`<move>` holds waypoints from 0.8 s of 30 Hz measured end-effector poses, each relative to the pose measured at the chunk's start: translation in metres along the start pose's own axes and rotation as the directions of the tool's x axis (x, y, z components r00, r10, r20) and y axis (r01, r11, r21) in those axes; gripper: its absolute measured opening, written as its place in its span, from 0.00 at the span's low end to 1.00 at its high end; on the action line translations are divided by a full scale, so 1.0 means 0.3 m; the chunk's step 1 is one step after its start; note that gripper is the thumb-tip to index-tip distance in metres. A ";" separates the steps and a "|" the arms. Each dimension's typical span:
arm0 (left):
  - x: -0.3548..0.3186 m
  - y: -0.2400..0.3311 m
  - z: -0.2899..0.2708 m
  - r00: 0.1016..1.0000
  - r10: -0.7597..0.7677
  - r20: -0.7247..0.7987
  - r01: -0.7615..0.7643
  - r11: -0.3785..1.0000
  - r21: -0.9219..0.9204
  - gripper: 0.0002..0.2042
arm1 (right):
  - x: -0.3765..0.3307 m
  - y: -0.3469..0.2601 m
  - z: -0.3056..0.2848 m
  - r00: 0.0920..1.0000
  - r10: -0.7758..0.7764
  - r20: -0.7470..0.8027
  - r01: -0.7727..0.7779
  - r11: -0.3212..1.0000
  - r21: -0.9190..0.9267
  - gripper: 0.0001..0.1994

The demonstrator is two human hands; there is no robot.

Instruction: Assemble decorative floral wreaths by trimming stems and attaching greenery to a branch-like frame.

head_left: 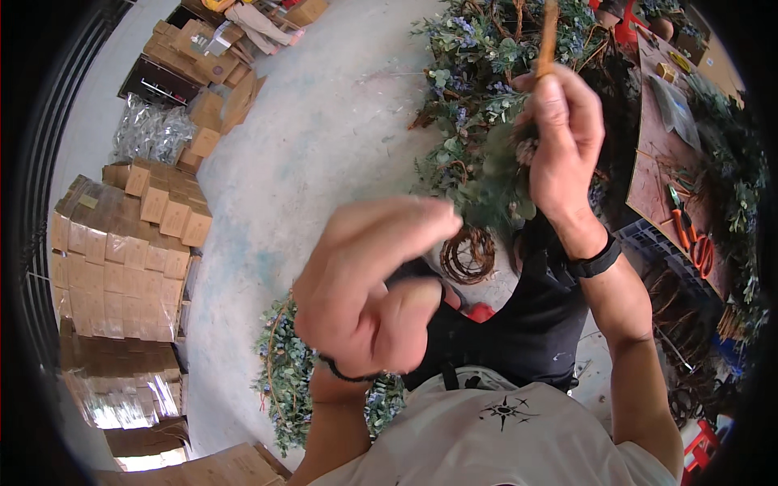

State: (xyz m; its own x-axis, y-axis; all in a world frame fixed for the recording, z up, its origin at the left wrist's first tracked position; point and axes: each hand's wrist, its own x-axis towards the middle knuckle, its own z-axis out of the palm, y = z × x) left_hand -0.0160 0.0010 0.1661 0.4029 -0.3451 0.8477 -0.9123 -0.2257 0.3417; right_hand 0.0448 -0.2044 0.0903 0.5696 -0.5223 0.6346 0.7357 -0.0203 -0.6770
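My right hand is raised at the upper right, thumb and fingers closed on a thin brown stick that points upward. Just below and left of it is a leafy green sprig with a pale cone; whether the hand touches it I cannot tell. My left hand, blurred by motion, is in front of my lap. Its fingers stretch to the right, apart from the thumb, and nothing shows in it. Beyond both hands spreads a mass of greenery with blue flowers. Below the sprig is a ring of brown vine.
A table on the right bears orange-handled pliers and orange scissors. A blue crate stands beneath it. Another wreath lies on the floor at lower left. Stacked cartons line the left side.
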 end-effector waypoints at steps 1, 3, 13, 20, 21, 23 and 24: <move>-0.022 0.021 0.012 0.999 -0.022 -0.049 0.021 0.999 -0.024 0.24 | 0.013 0.008 -0.015 0.994 -0.068 -0.091 0.066 0.998 -0.017 0.14; -0.025 0.058 -0.032 0.991 0.081 -0.107 -0.081 0.997 0.001 0.24 | 0.038 -0.030 -0.049 0.983 -0.091 -0.160 0.082 0.995 -0.061 0.14; -0.015 0.274 -0.366 0.994 -0.045 -0.103 0.016 0.965 -0.263 0.23 | -0.083 -0.373 -0.126 0.953 -0.166 -0.255 0.104 0.965 -0.242 0.38; -0.050 0.177 -0.362 0.956 -0.145 -0.256 0.082 0.967 -0.242 0.15 | -0.127 -0.440 -0.180 0.922 -0.363 -0.133 0.221 0.779 -0.587 0.33; -0.056 0.166 -0.367 0.949 -0.152 -0.277 0.093 0.972 -0.217 0.14 | -0.165 -0.486 -0.232 0.917 -0.381 -0.119 0.234 0.754 -0.614 0.32; -0.058 0.155 -0.370 0.934 -0.159 -0.319 0.115 0.982 -0.153 0.13 | -0.140 -0.475 -0.353 0.907 -0.411 -0.093 0.256 0.712 -0.655 0.30; -0.062 0.150 -0.384 0.929 -0.184 -0.322 0.146 0.979 -0.139 0.13 | -0.147 -0.488 -0.385 0.908 -0.410 -0.083 0.243 0.680 -0.692 0.29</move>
State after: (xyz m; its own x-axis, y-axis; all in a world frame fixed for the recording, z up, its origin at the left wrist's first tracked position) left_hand -0.0731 0.1021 0.2125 0.5187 0.0147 0.8548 -0.8447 -0.1454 0.5151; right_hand -0.1304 -0.2770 0.1184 0.1852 -0.5370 0.8230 0.3852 -0.7308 -0.5635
